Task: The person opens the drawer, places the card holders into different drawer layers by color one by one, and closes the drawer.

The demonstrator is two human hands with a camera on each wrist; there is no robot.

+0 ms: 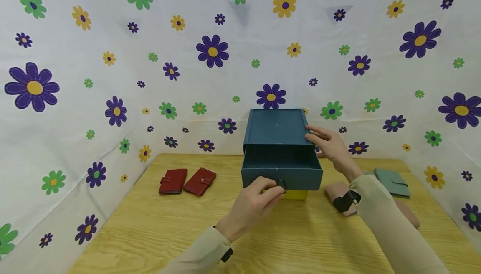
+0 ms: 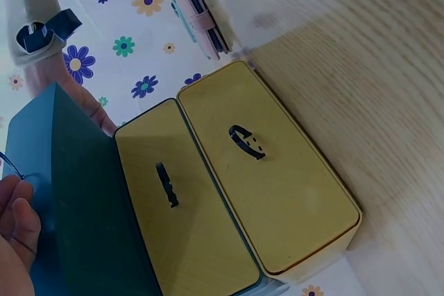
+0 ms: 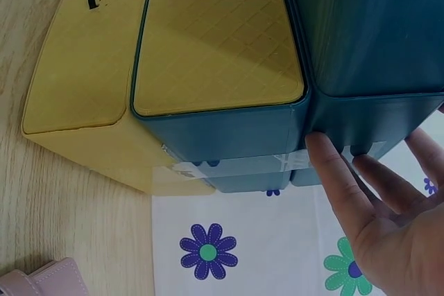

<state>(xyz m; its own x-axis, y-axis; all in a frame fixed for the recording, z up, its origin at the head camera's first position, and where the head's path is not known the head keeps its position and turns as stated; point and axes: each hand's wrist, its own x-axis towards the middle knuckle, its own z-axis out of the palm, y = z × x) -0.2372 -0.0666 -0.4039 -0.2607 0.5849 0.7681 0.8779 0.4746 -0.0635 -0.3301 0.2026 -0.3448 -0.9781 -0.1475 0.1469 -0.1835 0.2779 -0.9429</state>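
A teal box (image 1: pixel 277 128) stands with its top drawer (image 1: pixel 263 178) pulled out toward me; the part of the drawer inside that shows holds nothing I can make out. My left hand (image 1: pixel 251 205) pinches the small dark pull loop (image 1: pixel 281 185) on the drawer front, and in the left wrist view its fingertips meet at the loop's cord. My right hand (image 1: pixel 332 148) touches the right side and top edge of the box, fingers mostly straight, seen closer in the right wrist view (image 3: pixel 388 213). Below sit two yellow-fronted drawers (image 2: pixel 184 206) (image 2: pixel 277 185), both pushed in, each with a dark loop.
Two red wallets (image 1: pixel 173 181) (image 1: pixel 201 181) lie on the wooden table (image 1: pixel 150 228), left of the box. On the right are a mint-green wallet (image 1: pixel 392 182) and pink wallets (image 1: pixel 406 213), partly behind my right arm. A flowered cloth (image 1: pixel 240 86) hangs close behind.
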